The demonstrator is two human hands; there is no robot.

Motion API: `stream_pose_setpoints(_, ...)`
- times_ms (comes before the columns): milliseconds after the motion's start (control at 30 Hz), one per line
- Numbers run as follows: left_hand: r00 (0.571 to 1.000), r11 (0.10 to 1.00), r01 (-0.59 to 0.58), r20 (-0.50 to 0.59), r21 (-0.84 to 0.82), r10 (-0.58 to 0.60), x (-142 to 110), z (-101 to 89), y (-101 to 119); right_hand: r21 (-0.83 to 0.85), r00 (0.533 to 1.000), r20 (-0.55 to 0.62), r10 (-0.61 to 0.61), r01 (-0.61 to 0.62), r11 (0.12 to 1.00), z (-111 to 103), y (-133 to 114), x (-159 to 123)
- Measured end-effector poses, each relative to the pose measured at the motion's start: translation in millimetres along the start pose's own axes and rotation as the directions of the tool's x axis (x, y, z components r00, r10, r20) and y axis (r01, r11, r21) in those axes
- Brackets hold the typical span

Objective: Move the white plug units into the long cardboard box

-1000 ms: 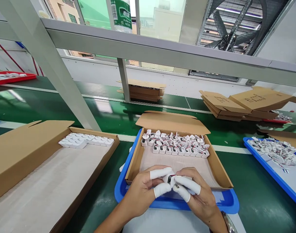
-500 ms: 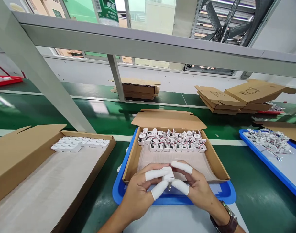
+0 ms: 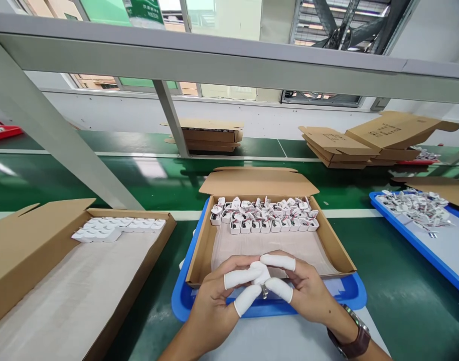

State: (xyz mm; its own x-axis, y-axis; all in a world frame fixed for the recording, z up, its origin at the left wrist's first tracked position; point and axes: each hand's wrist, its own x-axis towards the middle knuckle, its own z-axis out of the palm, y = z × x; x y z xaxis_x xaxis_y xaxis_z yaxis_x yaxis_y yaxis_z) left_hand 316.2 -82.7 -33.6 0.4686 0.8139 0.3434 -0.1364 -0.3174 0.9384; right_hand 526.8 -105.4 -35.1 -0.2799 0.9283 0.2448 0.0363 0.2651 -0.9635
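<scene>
My left hand [image 3: 220, 296] and my right hand [image 3: 302, 286] meet above the front of a blue tray [image 3: 182, 296]. Between their fingertips they pinch one small white plastic housing [image 3: 260, 272], with a small metal piece [image 3: 264, 291] sticking out below it. White finger cots cover the thumb and index finger of each hand. Just beyond lies an open cardboard box [image 3: 330, 240] set in the tray. Rows of open white housings [image 3: 266, 226] with thin wires and loose lids fill its far part. The fingers hide much of the held housing.
At left, another open carton [image 3: 154, 255] holds closed white pieces [image 3: 112, 226] at its far end. On the right, a blue tray [image 3: 413, 240] carries a heap of wired parts [image 3: 417, 206]. A slanted metal post [image 3: 74, 145] and crossbar [image 3: 229, 65] stand ahead; flattened cartons [image 3: 379, 138] lie behind.
The white housing has tilted slightly between my fingertips, and the metal piece below it has turned a little. Both hands keep their pinch. The whole view has shifted slightly.
</scene>
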Motion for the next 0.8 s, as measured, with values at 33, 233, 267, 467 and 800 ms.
stream_pose_setpoints(33,1.000,1.000,-0.013,-0.004,0.010,0.013,0.0,0.8,-1.1,0.002,1.000,0.006,-0.002,0.002,1.000,-0.4,0.2,0.0)
stream_pose_setpoints(233,0.995,0.995,-0.077,-0.059,0.064,0.081,-2.3,2.3,-6.8,-0.050,0.998,0.018,-0.065,0.066,0.997,0.5,-1.5,2.2)
stream_pose_setpoints(267,0.996,0.996,-0.061,-0.067,0.060,0.065,-3.2,1.7,-7.1,-0.052,0.997,0.017,-0.069,0.070,0.996,1.4,-2.3,2.4)
stream_pose_setpoints(467,0.997,0.999,-0.034,-0.071,0.009,0.035,-2.8,4.2,-7.3,-0.045,0.999,-0.046,-0.020,0.018,0.999,6.1,-0.7,-0.6)
stream_pose_setpoints(800,0.986,0.972,0.155,-0.041,-0.178,-0.164,2.8,3.9,-11.4,0.058,0.990,-0.106,0.097,-0.091,0.994,8.5,3.9,2.9)
